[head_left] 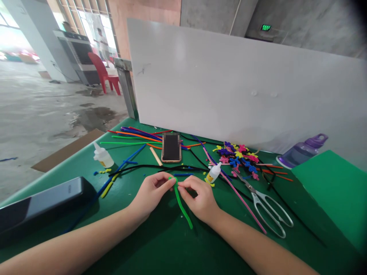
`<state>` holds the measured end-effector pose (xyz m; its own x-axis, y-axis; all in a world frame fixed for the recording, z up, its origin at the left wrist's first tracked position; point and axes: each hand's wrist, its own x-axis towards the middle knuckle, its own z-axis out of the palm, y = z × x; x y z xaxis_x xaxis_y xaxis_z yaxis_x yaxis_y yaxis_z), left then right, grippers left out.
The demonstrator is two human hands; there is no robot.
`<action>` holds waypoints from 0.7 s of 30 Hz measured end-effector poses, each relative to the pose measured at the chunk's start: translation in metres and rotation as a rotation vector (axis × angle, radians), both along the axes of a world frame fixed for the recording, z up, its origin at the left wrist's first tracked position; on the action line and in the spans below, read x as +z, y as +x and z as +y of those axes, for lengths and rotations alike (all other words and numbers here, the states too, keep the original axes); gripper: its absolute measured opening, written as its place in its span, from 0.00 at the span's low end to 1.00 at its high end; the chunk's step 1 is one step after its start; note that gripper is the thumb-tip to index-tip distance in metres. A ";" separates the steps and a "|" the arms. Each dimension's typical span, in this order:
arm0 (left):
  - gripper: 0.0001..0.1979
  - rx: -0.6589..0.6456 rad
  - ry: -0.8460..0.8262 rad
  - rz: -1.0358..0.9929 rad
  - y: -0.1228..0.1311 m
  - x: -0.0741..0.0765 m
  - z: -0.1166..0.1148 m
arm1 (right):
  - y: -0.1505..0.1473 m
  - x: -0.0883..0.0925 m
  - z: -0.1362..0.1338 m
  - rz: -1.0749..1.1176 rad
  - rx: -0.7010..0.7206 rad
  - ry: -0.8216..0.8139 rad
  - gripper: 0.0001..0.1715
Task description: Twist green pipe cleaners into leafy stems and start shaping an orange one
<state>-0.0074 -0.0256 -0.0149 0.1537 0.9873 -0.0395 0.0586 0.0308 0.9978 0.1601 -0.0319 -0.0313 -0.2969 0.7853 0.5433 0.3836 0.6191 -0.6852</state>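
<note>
My left hand [151, 193] and my right hand [199, 198] meet over the green table [160, 244]. Both pinch the upper end of a green pipe cleaner [183, 212], which is bent at the top and trails toward me between my wrists. A small glue bottle [213, 173] lies just beyond my right hand. A black pipe cleaner [149, 166] runs across the table beyond my fingers. A phone [171, 148] lies flat further back.
Loose coloured pipe cleaners [137, 135] fan out at the back left. A pile of small pipe-cleaner shapes [237, 156], scissors [269, 208], a second glue bottle [102, 156], a dark box [43, 202], a purple water bottle [301, 152] and a white board [243, 91] surround the spot.
</note>
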 end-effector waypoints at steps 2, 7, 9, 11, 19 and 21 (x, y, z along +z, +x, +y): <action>0.10 -0.009 -0.004 -0.009 0.000 0.000 0.000 | -0.001 0.000 -0.001 0.002 0.010 -0.021 0.06; 0.10 -0.028 -0.028 -0.036 -0.002 -0.001 0.001 | 0.001 0.006 0.001 0.081 0.046 -0.214 0.07; 0.10 -0.035 -0.043 -0.071 -0.003 -0.003 0.003 | 0.004 0.008 0.005 0.177 0.096 -0.401 0.09; 0.11 -0.044 -0.061 -0.124 -0.004 -0.004 0.005 | 0.006 0.008 0.010 0.282 0.153 -0.581 0.13; 0.10 -0.118 -0.075 -0.224 -0.003 -0.008 0.003 | 0.004 0.005 0.014 0.551 0.333 -0.806 0.12; 0.10 -0.126 -0.071 -0.226 -0.002 -0.007 0.002 | 0.004 0.004 0.013 0.571 0.374 -0.909 0.14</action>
<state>-0.0094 -0.0236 -0.0222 0.2875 0.9560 -0.0586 -0.1573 0.1074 0.9817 0.1637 -0.0190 -0.0270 -0.4874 0.8717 -0.0512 -0.2334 -0.1865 -0.9543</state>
